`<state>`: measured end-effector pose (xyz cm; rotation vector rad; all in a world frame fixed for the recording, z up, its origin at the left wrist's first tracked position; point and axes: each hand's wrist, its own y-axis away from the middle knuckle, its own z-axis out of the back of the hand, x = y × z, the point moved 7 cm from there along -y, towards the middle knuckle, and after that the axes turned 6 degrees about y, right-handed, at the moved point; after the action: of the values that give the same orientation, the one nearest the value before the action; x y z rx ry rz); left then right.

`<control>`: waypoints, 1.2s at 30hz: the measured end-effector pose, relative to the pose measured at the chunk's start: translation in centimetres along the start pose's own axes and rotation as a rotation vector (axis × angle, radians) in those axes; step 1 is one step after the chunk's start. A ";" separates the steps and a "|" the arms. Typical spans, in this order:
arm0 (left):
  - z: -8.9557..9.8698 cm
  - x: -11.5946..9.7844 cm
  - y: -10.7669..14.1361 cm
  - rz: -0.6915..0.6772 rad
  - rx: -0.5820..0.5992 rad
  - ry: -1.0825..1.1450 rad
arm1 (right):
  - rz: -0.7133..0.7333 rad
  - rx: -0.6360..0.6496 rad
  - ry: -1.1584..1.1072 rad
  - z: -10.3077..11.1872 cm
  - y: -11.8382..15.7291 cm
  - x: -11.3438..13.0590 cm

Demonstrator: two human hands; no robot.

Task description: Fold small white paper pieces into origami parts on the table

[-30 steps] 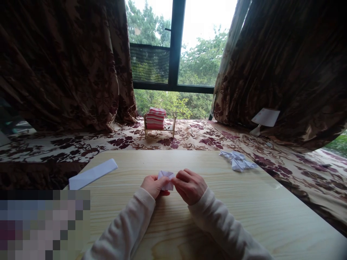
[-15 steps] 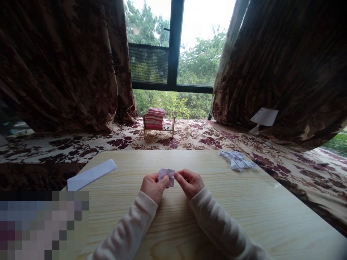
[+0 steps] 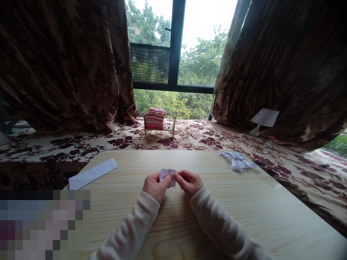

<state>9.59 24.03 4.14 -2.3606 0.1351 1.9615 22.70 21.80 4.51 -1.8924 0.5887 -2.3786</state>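
A small folded piece of white paper (image 3: 164,173) is between my two hands, above the middle of the table. My left hand (image 3: 155,186) is closed on its left side, with the thumb lying across its face. At the paper's right edge, my right hand (image 3: 189,183) pinches with thumb and index finger. The fingers behind the paper are hidden. Visible creases cross the paper, but its exact folded shape is too small to tell.
On the pale wooden table (image 3: 217,216) lie a long white paper strip stack (image 3: 93,173) at left and crumpled-looking folded papers (image 3: 237,160) at right. Behind stand a small rack (image 3: 159,130) with striped pink cloths (image 3: 155,119) and a white lamp (image 3: 265,117).
My left hand and the paper have shifted very slightly right, nearer my right hand, partly with a small camera movement. Both hands keep their hold on the paper.
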 end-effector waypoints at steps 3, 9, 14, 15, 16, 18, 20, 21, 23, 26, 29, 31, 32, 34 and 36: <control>-0.1 0.0 0.2 -0.001 -0.001 0.032 | 0.016 0.006 -0.009 -0.2 0.0 0.3; -0.2 0.9 0.1 0.075 -0.009 0.116 | -0.006 0.019 -0.040 -0.5 0.0 0.0; 0.0 0.9 -0.2 0.086 0.007 0.073 | -0.075 0.020 -0.072 0.3 -0.3 -0.8; 0.0 0.8 -0.2 0.081 0.021 0.053 | -0.085 0.009 -0.078 0.6 -0.3 -0.9; -0.1 0.7 -0.1 0.076 0.039 0.034 | -0.090 -0.001 -0.085 0.9 -0.4 -1.0; -0.4 0.5 0.1 0.072 0.076 0.003 | -0.085 0.000 -0.105 1.1 -0.5 -0.9; -0.7 0.5 0.3 0.080 0.108 -0.010 | -0.061 0.023 -0.137 0.8 -0.4 -0.7; -0.8 0.5 0.3 0.088 0.121 -0.009 | -0.045 0.034 -0.155 0.6 -0.3 -0.5; -1.0 0.5 0.4 0.111 0.143 0.005 | -0.016 0.044 -0.187 0.3 -0.2 -0.3; -1.2 0.6 0.3 0.151 0.165 0.041 | 0.048 0.044 -0.199 0.3 -0.1 0.2; -0.9 0.7 0.1 0.165 0.148 0.066 | 0.182 0.057 -0.080 0.5 0.1 1.3; -0.6 0.9 -0.1 0.161 0.123 0.074 | 0.305 0.080 0.075 0.5 0.4 2.2; -0.4 0.9 -0.2 0.159 0.112 0.076 | 0.363 0.093 0.145 0.4 0.5 2.6; -0.1 1.1 -0.4 0.156 0.095 0.080 | 0.451 0.114 0.228 0.3 0.8 3.1; 0.0 1.2 -0.5 0.156 0.091 0.083 | 0.490 0.119 0.242 0.2 0.9 3.3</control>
<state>9.84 24.55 2.99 -2.4403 0.4155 1.8759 21.89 19.99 7.29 -1.2393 0.7967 -2.2585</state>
